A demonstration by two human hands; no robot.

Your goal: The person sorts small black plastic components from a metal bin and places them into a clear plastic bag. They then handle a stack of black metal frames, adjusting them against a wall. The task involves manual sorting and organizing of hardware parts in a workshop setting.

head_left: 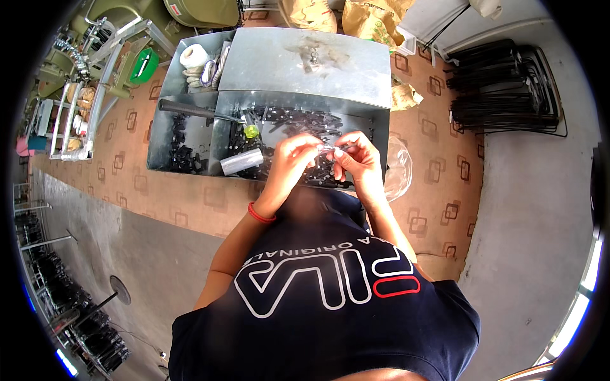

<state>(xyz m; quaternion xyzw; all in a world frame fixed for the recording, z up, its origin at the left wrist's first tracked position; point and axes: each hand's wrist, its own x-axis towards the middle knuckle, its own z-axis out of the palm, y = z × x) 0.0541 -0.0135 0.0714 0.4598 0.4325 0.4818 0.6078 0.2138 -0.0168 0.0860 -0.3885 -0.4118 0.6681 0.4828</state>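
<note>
My left hand (293, 152) and my right hand (357, 157) meet over the front compartment of a grey metal tray (305, 63). Both pinch a small shiny metal part (325, 147) between their fingertips. Below them the compartment is full of small black parts (298, 124). A red band circles my left wrist. A short metal cylinder (241, 162) lies in the tray, left of my left hand.
The left compartments hold a white roll (194, 56), a dark rod (190, 109) and more black parts. A clear plastic bag (399, 166) lies right of the tray. Black wire frames (505, 86) are stacked at the right. Brown paper bags (372, 19) sit behind.
</note>
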